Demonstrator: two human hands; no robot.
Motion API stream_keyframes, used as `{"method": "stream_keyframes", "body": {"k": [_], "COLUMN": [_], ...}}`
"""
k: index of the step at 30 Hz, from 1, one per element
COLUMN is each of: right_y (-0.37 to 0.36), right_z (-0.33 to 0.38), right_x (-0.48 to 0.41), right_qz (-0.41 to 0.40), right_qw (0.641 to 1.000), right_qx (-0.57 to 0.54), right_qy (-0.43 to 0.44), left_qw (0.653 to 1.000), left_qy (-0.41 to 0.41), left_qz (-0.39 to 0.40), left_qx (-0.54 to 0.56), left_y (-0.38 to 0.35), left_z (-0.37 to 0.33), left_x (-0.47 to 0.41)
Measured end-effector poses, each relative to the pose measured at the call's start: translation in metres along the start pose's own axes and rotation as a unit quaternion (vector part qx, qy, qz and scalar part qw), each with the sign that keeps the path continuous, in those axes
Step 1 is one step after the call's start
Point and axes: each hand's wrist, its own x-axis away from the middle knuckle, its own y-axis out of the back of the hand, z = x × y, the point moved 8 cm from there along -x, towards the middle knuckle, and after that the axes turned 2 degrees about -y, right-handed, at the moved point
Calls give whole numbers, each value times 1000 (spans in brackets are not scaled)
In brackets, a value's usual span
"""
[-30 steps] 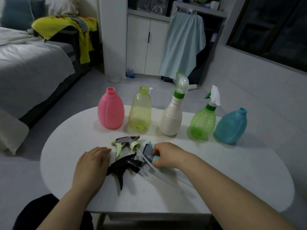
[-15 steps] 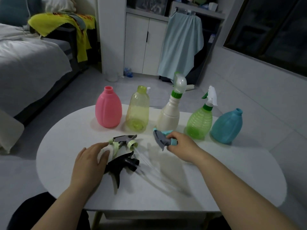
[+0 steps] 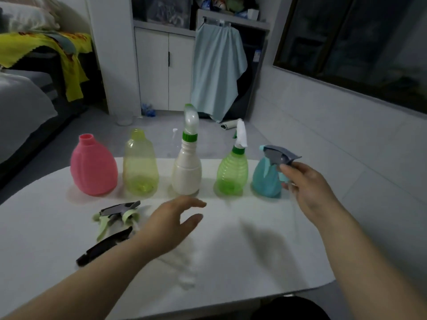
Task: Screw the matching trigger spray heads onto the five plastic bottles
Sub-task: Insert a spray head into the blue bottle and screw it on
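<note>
The right hand (image 3: 309, 192) pinches the light grey-and-teal plastic spray head (image 3: 278, 155) by its collar, just above the squat teal plastic bottle (image 3: 265, 183), probably empty and tippy, while the left hand (image 3: 168, 225) hovers, fingers spread.

Dim, bluish indoor light, soft overall.
Left hand (image 3: 171, 224) motion-blurred; shadows fall toward 6 o'clock on the table (image 3: 242, 262); walls bow at the edges.
</note>
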Motion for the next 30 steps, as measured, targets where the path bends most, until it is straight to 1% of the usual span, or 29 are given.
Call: {"method": "stream_keyframes", "body": {"k": [2, 5, 7, 9, 11, 13, 15, 17, 19, 24, 26, 30], "right_y": [27, 58, 72, 85, 97, 110, 122, 131, 138, 152, 155, 158], "right_z": [-2, -14, -24, -32, -38, -46, -55, -62, -66, -70, -69, -60], "right_x": [-5, -14, -18, -22, -26, -29, -31, -33, -34, -35, -35, -33], "right_qz": [-34, -71, -85, -84, -73, -76, -83, -81, -77, -88, -97, -107], "right_qw": [999, 988, 979, 973, 971, 971, 970, 970, 974, 974, 972, 969], "right_qx": [-32, -134, -184, -213, -225, -223, -225, -225, -212, -209, -214, -223], "right_qy": [5, -15, -26, -23, -24, -31, -34, -33, -30, -14, -12, -6], "left_qw": [999, 998, 996, 990, 989, 997, 999, 993, 985, 978, 982, 989], "left_qy": [-25, -46, -60, -80, -83, -54, 4, 63, 100, 126, 119, 99], "left_qz": [16, 37, 71, 103, 99, 53, 3, -14, -6, 35, 47, 23], "left_qx": [12, 26, -9, -61, -72, -35, 33, 99, 137, 161, 142, 108], "left_y": [-14, -40, -65, -91, -110, -119, -127, -139, -150, -170, -175, -172], "left_z": [-23, -53, -69, -81, -87, -86, -76, -64, -56, -48, -48, -53], "left_x": [-25, -63, -87, -111, -135, -156, -171, -180, -188, -198, -198, -195]}}
